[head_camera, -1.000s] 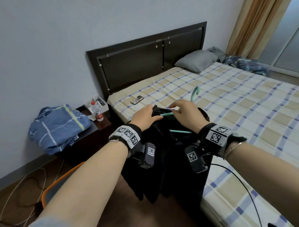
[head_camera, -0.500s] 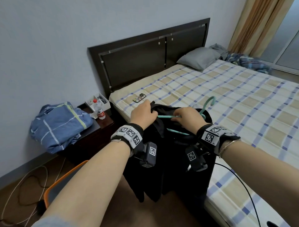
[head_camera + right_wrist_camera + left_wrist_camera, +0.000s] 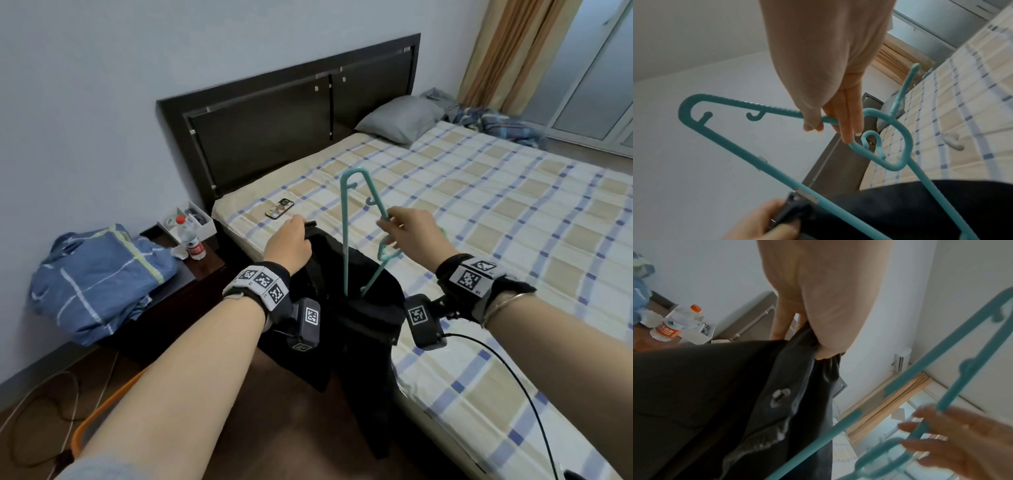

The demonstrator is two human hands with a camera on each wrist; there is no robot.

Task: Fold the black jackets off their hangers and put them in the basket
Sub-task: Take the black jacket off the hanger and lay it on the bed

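Observation:
A black jacket (image 3: 356, 308) hangs off the bed's near corner. My left hand (image 3: 298, 228) grips it at the collar; the left wrist view shows the fingers bunching the jacket's fabric (image 3: 813, 344). My right hand (image 3: 392, 228) pinches a teal plastic hanger (image 3: 345, 219) near its hook. The hanger is tilted steeply: one shoulder end stands up in the air and the lower end is still inside the jacket. In the right wrist view the fingers (image 3: 846, 123) close round the hanger's arm (image 3: 740, 149). An orange basket rim (image 3: 102, 407) shows on the floor at lower left.
The bed with a checked sheet (image 3: 496, 212) fills the right side, with a phone (image 3: 280, 208) and a grey pillow (image 3: 400, 118) on it. A dark nightstand (image 3: 205, 267) holds a water bottle (image 3: 193, 240) and a heap of blue cloth (image 3: 99, 277). Cables (image 3: 44, 411) lie on the floor.
My right hand has lifted and swung the hanger from lying flat in the collar to standing steeply, one end free of the jacket. My left hand has kept its hold on the collar.

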